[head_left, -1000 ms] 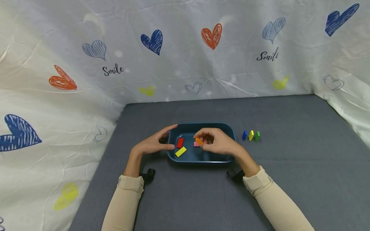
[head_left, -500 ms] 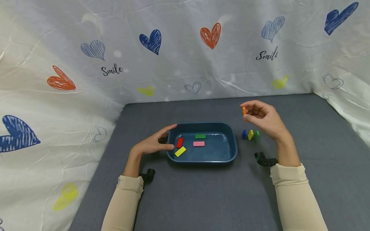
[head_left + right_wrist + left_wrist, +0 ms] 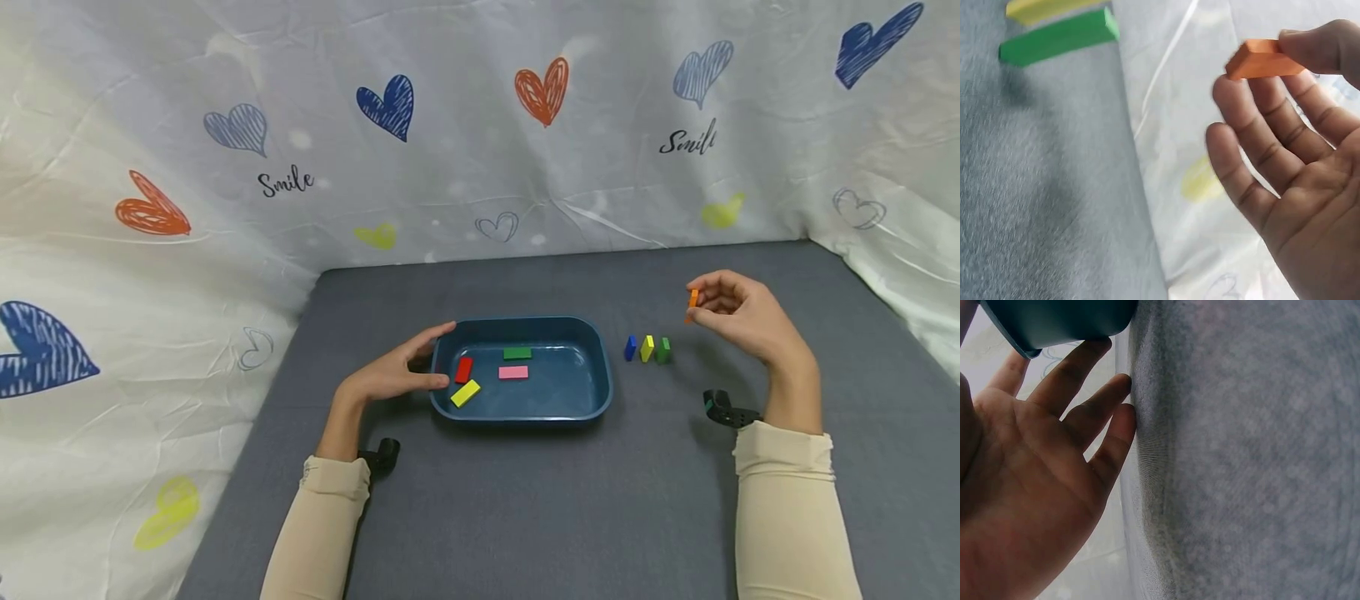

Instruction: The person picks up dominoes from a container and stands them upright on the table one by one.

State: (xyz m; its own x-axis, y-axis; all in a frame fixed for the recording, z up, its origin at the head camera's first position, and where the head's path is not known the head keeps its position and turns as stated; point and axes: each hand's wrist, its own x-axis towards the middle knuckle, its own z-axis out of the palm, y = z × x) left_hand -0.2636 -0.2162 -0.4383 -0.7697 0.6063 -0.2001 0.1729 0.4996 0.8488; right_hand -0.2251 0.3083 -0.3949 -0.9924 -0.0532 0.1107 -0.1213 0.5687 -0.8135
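Observation:
My right hand [image 3: 750, 321] pinches an orange domino-like block [image 3: 1265, 60] between thumb and fingertips, upright above the table to the right of a short row. That row is a blue block [image 3: 631, 347], a yellow block [image 3: 647, 348] and a green block [image 3: 663, 350], standing on edge. Against the left end of a dark blue tray [image 3: 558, 414] rests my left hand [image 3: 390, 375], its fingers spread and fairly straight. Inside the tray lie a red block [image 3: 464, 369], a yellow block [image 3: 465, 393], a pink block [image 3: 513, 372] and a green block [image 3: 517, 353].
A grey cloth [image 3: 525, 517] covers the table. White curtain [image 3: 450, 167] with printed hearts hangs behind it and along the left and right sides. Each wrist carries a black camera mount, such as the right wrist mount [image 3: 727, 411].
My right hand has carried the orange block out of the tray, back and rightward past the standing row. The left hand has stayed at the tray's left end.

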